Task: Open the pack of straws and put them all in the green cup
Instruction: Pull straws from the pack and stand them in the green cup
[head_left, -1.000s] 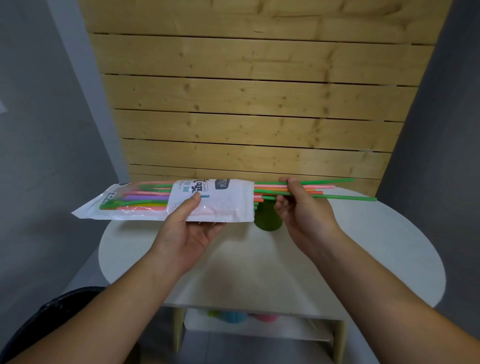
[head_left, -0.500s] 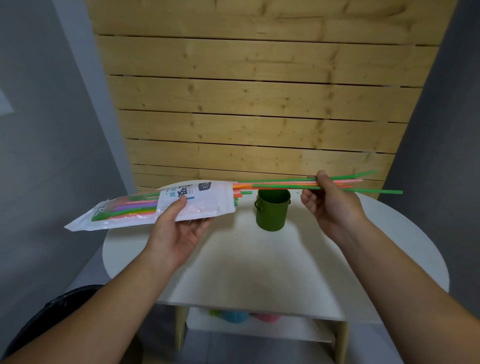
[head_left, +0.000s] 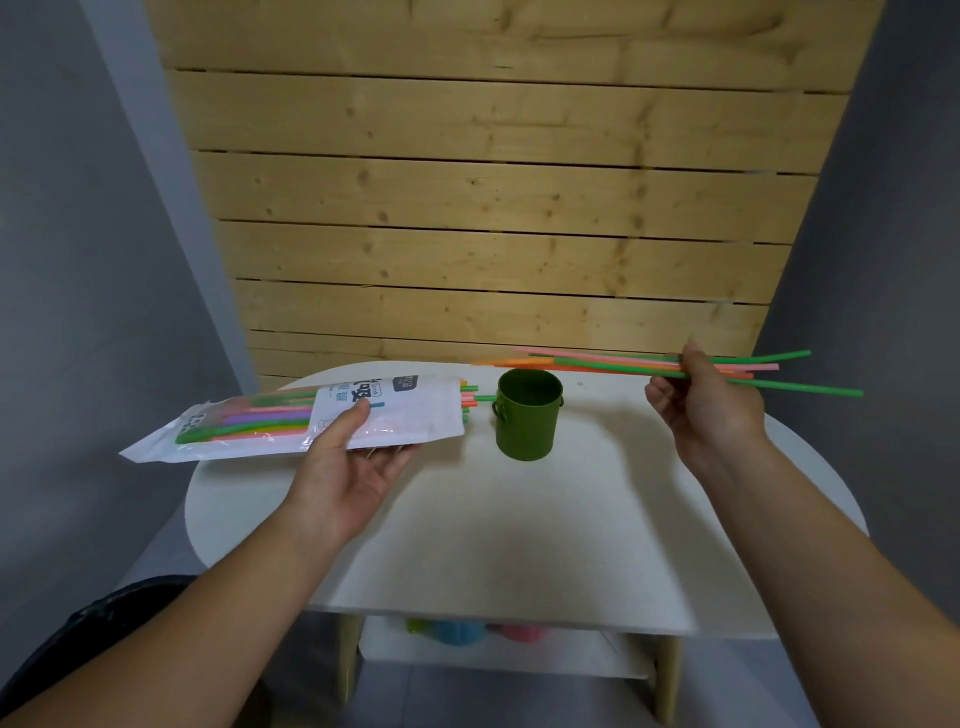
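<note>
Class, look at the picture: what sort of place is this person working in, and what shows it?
Probably a plain indoor room staged for a tabletop task: a small white round table with coloured items on its lower shelf, a pine plank panel behind it, and bare grey walls.

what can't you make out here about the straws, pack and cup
Head view:
Straws inside the pack: white label and left hand cover most; count unclear.
Bottom of the green cup: hidden by its own wall.
Coloured things under the table: cut off by the tabletop, blurred.

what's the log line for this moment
left hand holds white plastic straw pack | right hand pinches coloured plastic straws | green cylindrical cup empty
</note>
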